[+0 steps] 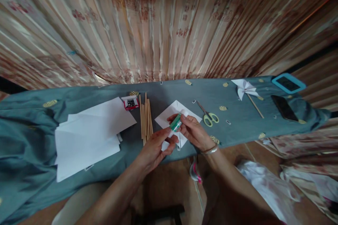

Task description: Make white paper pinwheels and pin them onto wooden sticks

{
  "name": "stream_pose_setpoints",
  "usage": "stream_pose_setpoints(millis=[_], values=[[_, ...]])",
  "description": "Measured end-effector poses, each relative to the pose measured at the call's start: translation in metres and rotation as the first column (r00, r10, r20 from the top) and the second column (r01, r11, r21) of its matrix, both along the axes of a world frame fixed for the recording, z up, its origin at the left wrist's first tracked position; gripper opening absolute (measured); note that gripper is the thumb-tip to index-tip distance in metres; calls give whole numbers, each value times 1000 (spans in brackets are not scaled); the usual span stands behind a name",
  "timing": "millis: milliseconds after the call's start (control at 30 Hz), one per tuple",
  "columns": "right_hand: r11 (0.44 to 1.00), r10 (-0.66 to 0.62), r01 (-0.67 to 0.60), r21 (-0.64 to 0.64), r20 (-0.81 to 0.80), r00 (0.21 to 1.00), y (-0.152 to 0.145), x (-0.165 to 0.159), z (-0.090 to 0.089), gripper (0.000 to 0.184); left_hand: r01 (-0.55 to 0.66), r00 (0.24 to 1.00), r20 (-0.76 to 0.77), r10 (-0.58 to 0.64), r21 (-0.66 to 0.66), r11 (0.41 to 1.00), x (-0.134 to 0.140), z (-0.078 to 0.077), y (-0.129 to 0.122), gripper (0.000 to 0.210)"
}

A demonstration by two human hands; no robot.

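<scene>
A green and white glue stick [175, 123] is held between my two hands, above a creased white paper square [176, 106] that lies on the table. My left hand [156, 143] pinches its lower end with thumb and fingers. Around the white upper end, my right hand [194, 130] has its fingers closed. The hands hide much of the paper square. Just right of the paper are scissors [208, 116] with pale green handles. To its left lie several wooden sticks [146, 116], and beside them a small red box [131, 103] with dark little pieces inside.
A stack of white paper [87, 137] covers the table's left part. Toward the right lie a white pinwheel [245, 89] on a stick, a dark phone [284, 108] and a blue-framed tablet [289, 83]. A pleated curtain [163, 28] hangs behind the table's far edge.
</scene>
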State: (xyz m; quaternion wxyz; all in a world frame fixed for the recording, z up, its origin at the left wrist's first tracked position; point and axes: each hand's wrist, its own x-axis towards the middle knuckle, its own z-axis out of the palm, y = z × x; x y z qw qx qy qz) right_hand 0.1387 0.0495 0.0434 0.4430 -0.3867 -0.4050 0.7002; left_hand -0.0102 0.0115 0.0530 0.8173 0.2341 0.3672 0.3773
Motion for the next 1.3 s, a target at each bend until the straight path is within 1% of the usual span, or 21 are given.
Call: stream_pose_setpoints(millis=[67, 133, 167, 200, 233, 267, 300, 333, 367, 400, 433, 467, 533, 567, 667, 767, 867, 1000, 1233, 1300], values=[[998, -29, 28, -54, -26, 999, 1, 4, -2, 39, 22, 1000, 0, -22, 23, 999, 3, -1, 2, 47], [989, -96, 88, -120, -62, 993, 4, 13, -3, 40, 11, 999, -44, -8, 71, 997, 4, -5, 4, 53], [980, -146, 134, -146, -74, 986, 7, 19, -4, 41, -1, 994, -112, 14, 116, 993, 3, -8, 4, 53], [967, -209, 194, -164, -79, 975, 10, 26, -4, 41, -3, 975, -217, 44, 187, 982, 3, -12, 4, 50], [950, -278, 262, -172, -74, 958, 12, 34, -5, 40, 31, 935, -347, 72, 282, 959, 2, -16, 3, 43], [929, -344, 330, -169, -58, 937, 14, 42, -6, 39, 98, 862, -493, 117, 389, 916, 1, -21, 3, 35], [909, -396, 387, -156, -35, 917, 16, 49, -6, 38, 227, 774, -614, 158, 500, 836, 1, -26, 2, 27], [896, -427, 422, -138, -6, 904, 17, 55, -8, 37, 357, 701, -683, 206, 586, 728, 1, -30, 2, 24], [890, -440, 440, -116, 28, 897, 18, 60, -9, 37, 478, 629, -734, 255, 625, 617, 1, -34, 2, 26], [893, -437, 441, -89, 66, 897, 18, 63, -10, 36, 586, 558, -775, 296, 621, 520, 2, -37, 2, 29], [900, -425, 432, -59, 110, 899, 18, 64, -12, 36, 674, 490, -807, 330, 591, 443, 4, -39, 3, 32], [906, -415, 423, -25, 155, 897, 18, 63, -13, 36, 745, 420, -835, 354, 540, 390, 6, -40, 4, 34], [913, -407, 403, 67, 245, 880, 19, 59, -14, 35, 838, 304, -872, 383, 436, 328, 10, -41, 6, 35], [914, -405, 386, 123, 288, 868, 20, 56, -14, 34, 863, 269, -880, 392, 401, 308, 12, -41, 7, 34], [916, -386, 296, 270, 398, 832, 22, 49, -13, 29, 901, 226, -890, 395, 345, 263, 17, -41, 9, 28], [917, -358, 213, 337, 464, 810, 22, 45, -12, 27, 921, 194, -907, 373, 300, 250, 19, -39, 10, 26], [919, -338, 169, 357, 492, 802, 21, 43, -13, 28, 923, 179, -904, 387, 291, 253, 19, -37, 10, 26], [925, -315, 131, 357, 526, 790, 19, 43, -16, 27, 918, 182, -896, 406, 302, 256, 18, -37, 9, 26], [934, -284, 57, 354, 636, 718, 17, 42, -20, 31, 920, 179, -894, 411, 301, 253, 18, -40, 9, 27], [928, -296, 39, 371, 670, 681, 16, 42, -19, 33, 919, 181, -893, 413, 303, 253, 18, -40, 9, 26]])
